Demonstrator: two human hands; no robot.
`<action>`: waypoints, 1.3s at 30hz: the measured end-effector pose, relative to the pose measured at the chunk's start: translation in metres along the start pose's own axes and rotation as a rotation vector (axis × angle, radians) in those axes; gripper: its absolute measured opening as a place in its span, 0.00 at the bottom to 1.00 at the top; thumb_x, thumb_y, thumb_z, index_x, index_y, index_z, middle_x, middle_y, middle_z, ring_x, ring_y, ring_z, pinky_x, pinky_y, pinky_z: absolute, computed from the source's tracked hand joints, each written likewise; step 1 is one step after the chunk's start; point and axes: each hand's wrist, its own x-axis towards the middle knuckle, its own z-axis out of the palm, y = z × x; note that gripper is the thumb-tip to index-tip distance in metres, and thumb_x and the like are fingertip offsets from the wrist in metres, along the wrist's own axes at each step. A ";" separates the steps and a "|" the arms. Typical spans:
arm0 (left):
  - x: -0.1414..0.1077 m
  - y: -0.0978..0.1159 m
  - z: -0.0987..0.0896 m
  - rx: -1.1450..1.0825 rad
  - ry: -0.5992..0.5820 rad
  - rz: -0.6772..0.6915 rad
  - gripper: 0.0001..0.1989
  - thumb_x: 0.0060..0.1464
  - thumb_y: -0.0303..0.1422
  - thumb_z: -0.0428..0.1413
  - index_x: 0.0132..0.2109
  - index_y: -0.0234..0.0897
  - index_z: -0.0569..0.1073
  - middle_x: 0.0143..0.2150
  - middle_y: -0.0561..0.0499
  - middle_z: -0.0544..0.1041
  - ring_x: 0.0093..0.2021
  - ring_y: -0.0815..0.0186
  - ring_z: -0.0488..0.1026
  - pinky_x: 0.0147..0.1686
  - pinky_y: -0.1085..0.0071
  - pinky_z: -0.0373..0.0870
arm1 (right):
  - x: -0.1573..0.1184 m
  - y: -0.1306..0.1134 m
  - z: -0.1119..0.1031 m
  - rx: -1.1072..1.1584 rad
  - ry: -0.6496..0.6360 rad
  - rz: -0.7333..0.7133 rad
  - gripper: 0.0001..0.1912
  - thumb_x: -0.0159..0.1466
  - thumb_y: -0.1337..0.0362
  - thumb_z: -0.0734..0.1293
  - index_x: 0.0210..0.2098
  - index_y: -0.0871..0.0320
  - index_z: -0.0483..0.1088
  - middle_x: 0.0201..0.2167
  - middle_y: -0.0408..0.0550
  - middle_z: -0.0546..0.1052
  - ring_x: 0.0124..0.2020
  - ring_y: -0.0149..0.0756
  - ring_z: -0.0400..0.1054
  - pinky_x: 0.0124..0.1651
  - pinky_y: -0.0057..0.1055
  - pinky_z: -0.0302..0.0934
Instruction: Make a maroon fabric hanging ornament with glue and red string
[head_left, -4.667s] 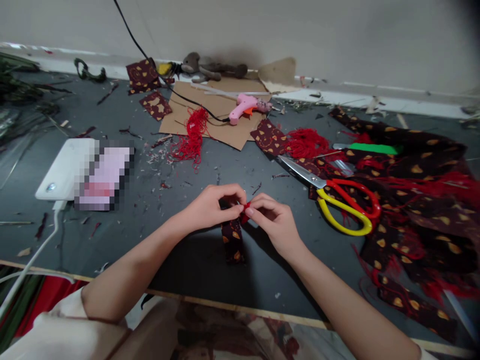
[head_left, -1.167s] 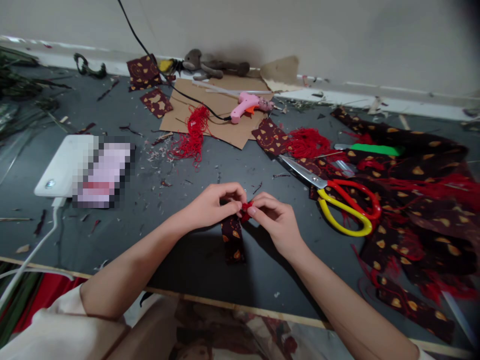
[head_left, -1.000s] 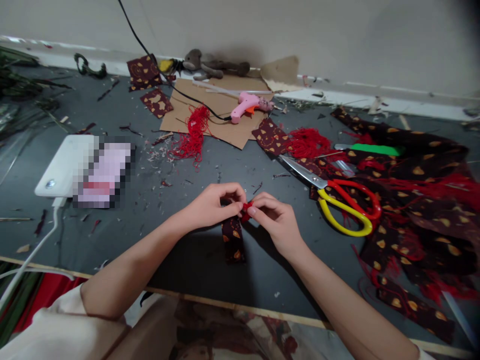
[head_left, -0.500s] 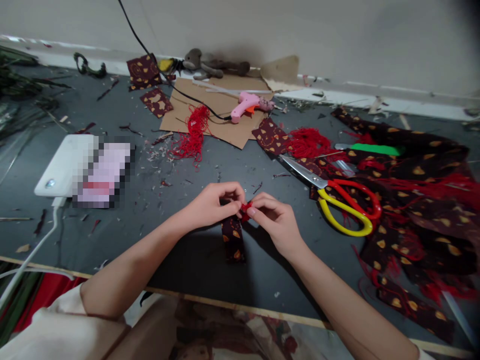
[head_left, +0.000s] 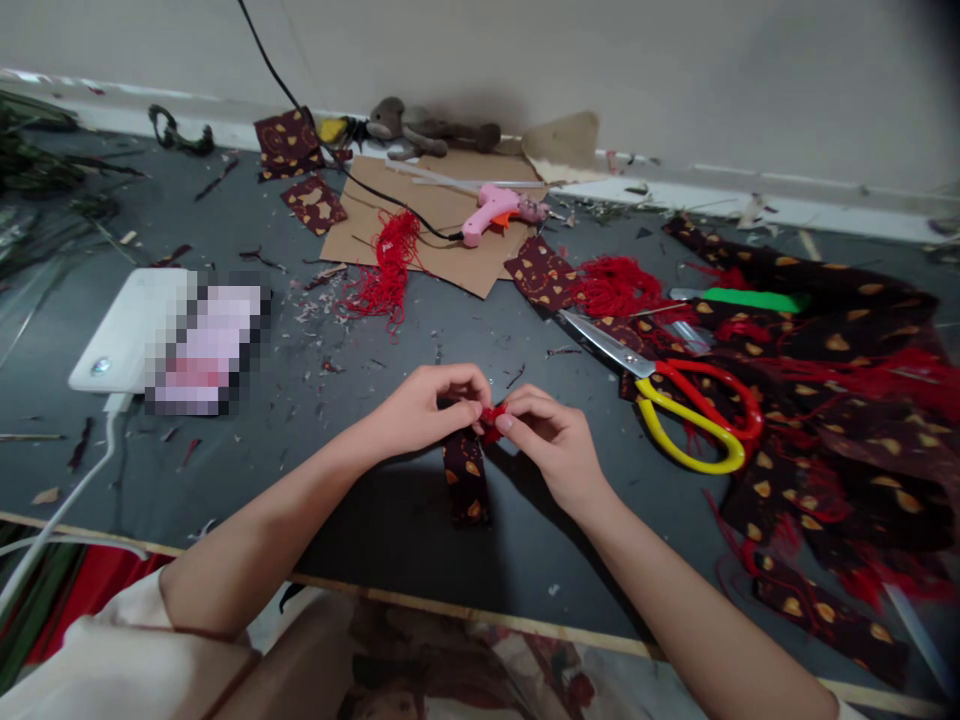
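Observation:
Over the middle of the grey table, my left hand (head_left: 439, 405) and my right hand (head_left: 551, 440) meet fingertip to fingertip. Both pinch a small bunch of red thread (head_left: 493, 420), mostly covered by the fingers. From beneath my left fingers a dark maroon fabric strip (head_left: 466, 480) with gold motifs hangs down; whether it is joined to the thread is hidden. To the right of my right hand lie scissors (head_left: 645, 370) with one red and one yellow handle, blades pointing to the upper left.
A pink glue gun (head_left: 491, 212) rests on cardboard (head_left: 442, 265) with its black cord trailing up. Red thread (head_left: 394, 260) lies beside it. Patterned fabric (head_left: 832, 440) is heaped at right. A white power bank (head_left: 131, 330) and a blurred phone (head_left: 210, 345) lie left.

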 end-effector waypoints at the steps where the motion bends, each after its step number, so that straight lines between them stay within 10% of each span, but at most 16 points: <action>1: 0.000 0.000 0.000 0.004 0.004 0.003 0.02 0.51 0.26 0.50 0.32 0.33 0.68 0.26 0.55 0.72 0.28 0.74 0.70 0.31 0.77 0.65 | 0.000 0.000 0.000 -0.003 0.001 0.000 0.05 0.58 0.66 0.68 0.25 0.56 0.72 0.25 0.42 0.70 0.29 0.31 0.63 0.34 0.31 0.56; 39: 0.000 0.001 0.000 0.025 -0.009 -0.010 0.01 0.50 0.26 0.52 0.32 0.32 0.67 0.27 0.54 0.71 0.28 0.74 0.70 0.33 0.76 0.67 | 0.000 -0.002 0.001 -0.041 -0.009 -0.003 0.05 0.57 0.66 0.67 0.25 0.57 0.72 0.25 0.43 0.69 0.28 0.31 0.63 0.32 0.31 0.57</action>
